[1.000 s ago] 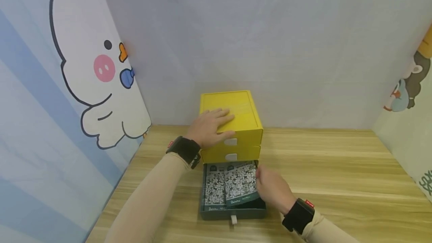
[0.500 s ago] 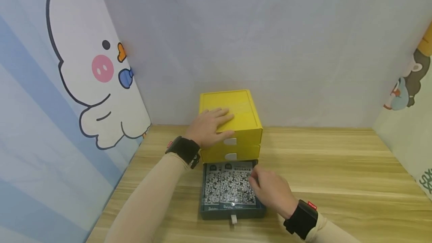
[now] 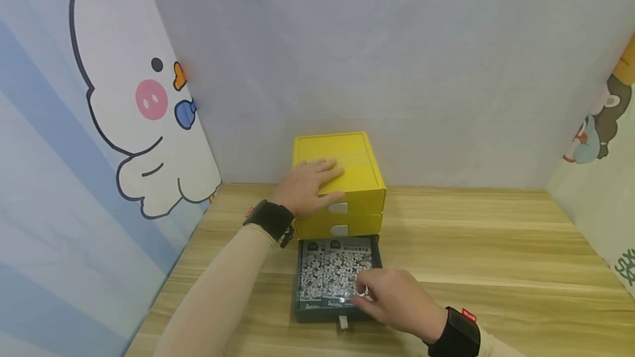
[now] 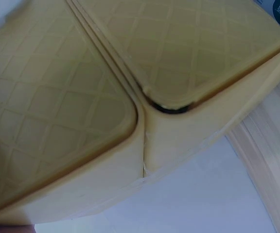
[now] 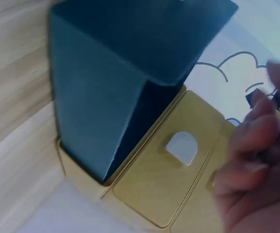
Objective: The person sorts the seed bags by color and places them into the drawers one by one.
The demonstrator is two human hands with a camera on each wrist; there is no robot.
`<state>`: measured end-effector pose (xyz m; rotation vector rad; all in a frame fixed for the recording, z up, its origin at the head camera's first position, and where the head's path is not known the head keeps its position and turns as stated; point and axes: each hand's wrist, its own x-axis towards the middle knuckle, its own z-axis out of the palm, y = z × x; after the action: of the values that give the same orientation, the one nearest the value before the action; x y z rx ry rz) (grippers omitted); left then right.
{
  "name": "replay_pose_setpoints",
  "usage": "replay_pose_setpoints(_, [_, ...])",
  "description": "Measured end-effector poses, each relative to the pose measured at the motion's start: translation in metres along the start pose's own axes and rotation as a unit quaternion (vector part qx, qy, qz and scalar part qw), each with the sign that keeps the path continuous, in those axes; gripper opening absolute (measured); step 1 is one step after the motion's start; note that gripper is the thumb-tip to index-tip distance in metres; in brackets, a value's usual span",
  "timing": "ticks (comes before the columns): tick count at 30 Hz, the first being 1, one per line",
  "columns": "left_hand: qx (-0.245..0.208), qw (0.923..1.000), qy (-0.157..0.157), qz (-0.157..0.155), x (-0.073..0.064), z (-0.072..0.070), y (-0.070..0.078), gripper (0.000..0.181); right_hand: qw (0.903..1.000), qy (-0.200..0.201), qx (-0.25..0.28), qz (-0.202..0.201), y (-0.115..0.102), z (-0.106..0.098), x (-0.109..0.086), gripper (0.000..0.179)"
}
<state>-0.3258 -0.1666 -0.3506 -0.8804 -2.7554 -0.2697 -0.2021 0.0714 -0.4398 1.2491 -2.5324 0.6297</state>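
My left hand (image 3: pixel 307 189) rests on top of a small yellow drawer unit (image 3: pixel 349 150), fingers spread. Its lowest drawer, dark green inside and out (image 3: pixel 333 316), is pulled out. Two flat packets printed with white flowers lie in it: the left packet (image 3: pixel 311 277) is partly covered by the right packet (image 3: pixel 342 266). Over the drawer's right front corner hovers my right hand (image 3: pixel 399 299), fingers loosely curled, nothing visible in them. In the right wrist view, that hand (image 5: pixel 261 170) is beside the green drawer (image 5: pixel 96 87). The left wrist view shows yellow drawer fronts (image 4: pixel 52 107) close up.
The unit stands on a wood-grain table (image 3: pixel 471 247), near a grey cloth backdrop (image 3: pixel 407 70). A cartoon-printed panel (image 3: pixel 119 70) is on the left and another printed panel (image 3: pixel 590 180) on the right. A white pull tab (image 3: pixel 343 322) sticks out of the drawer front.
The right packet went from tilted to flat in the drawer, and my right hand let go of it. That hand then moved left and toward the drawer's front. My left hand stayed put.
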Motion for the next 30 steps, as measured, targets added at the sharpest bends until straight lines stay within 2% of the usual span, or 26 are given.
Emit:
replay_pose_setpoints(4, [0.0, 1.0, -0.002, -0.002, 0.0, -0.001, 0.0, 0.066, 0.997, 0.016, -0.032, -0.069, 0.006, 0.0, -0.006, 0.024])
replay_pose_setpoints(7, [0.0, 1.0, -0.002, -0.003, 0.0, -0.002, 0.0, 0.066, 0.9945, 0.024, -0.048, -0.09, 0.014, 0.0, -0.011, 0.025])
replay_pose_setpoints(17, [0.006, 1.0, -0.002, -0.001, 0.0, -0.001, 0.0, 0.066, 0.9937, 0.012, -0.061, -0.094, 0.031, 0.006, -0.024, 0.022])
replay_pose_setpoints(22, [0.0, 1.0, -0.002, -0.002, 0.0, -0.001, 0.0, 0.066, 0.994, 0.002, -0.06, -0.092, 0.032, 0.008, -0.025, 0.021])
replay_pose_setpoints(30, [0.007, 1.0, 0.0, 0.0, 0.0, 0.0, 0.0, 0.066, 0.9933, 0.012, -0.061, -0.098, 0.031, 0.008, -0.023, 0.021])
